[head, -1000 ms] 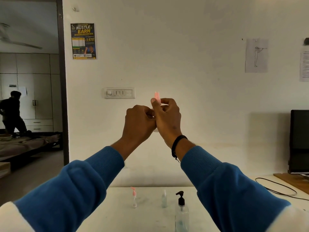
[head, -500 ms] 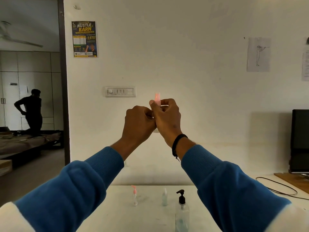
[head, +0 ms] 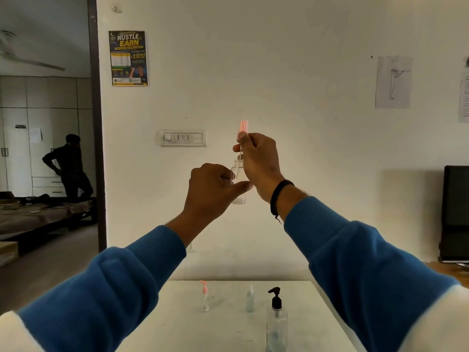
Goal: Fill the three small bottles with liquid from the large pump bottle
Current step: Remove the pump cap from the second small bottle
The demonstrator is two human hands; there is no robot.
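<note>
My left hand (head: 212, 185) grips a small clear bottle (head: 239, 196) held up in front of the wall. My right hand (head: 258, 163) pinches its pink pump cap (head: 243, 127), lifted above the open neck with the dip tube still reaching into the bottle. Down on the white table (head: 228, 326) stand a small bottle with a pink pump (head: 204, 297), a small clear bottle with a pale cap (head: 250, 299) and the large pump bottle with a black head (head: 276, 321).
A dark monitor (head: 455, 214) sits at the right on a wooden surface. Through the doorway on the left a person (head: 68, 166) stands by a bed. A switch panel (head: 183, 138) and a poster (head: 128, 58) hang on the wall.
My hands have separated: the right hand lifted the pink pump cap up out of the small bottle, and the left hand lowered the bottle slightly. The person in the far room moved.
</note>
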